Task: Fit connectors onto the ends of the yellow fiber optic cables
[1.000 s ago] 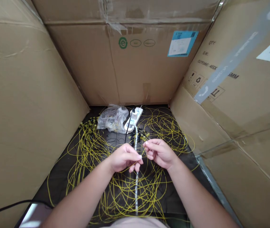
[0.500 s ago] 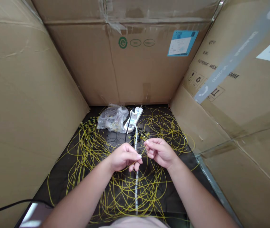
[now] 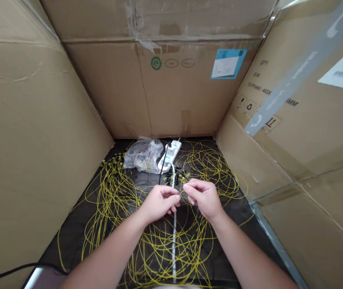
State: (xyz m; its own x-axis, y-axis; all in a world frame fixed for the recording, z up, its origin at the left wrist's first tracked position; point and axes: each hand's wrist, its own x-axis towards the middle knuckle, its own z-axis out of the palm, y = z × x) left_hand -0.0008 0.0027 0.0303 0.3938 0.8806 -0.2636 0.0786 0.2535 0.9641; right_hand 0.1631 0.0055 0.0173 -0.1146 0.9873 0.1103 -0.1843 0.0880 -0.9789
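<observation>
My left hand [image 3: 161, 204] is closed, thumb against forefinger, pinching a thin yellow cable. Just to its right, my right hand [image 3: 205, 197] also pinches, its fingertips on the same cable close to the left thumb. The short piece between them is hard to see. Below and around both hands spread loose coils of thin yellow cables [image 3: 107, 192]. Beyond the fingertips lie small black and yellow connector pieces [image 3: 171, 177]. A white power cord [image 3: 174, 251] runs beneath my hands toward me.
Behind the hands sit a white power strip [image 3: 176, 148] with a black plug and a clear plastic bag [image 3: 143, 154]. Tall cardboard boxes wall in the dark tabletop at the left [image 3: 39, 132], back [image 3: 174, 96] and right [image 3: 298, 144]. A black cord [image 3: 11, 268] crosses the lower left.
My two hands have come slightly closer together, and the right hand has turned with its fingers more curled. The whole view has shifted a little, so the surroundings sit lower.
</observation>
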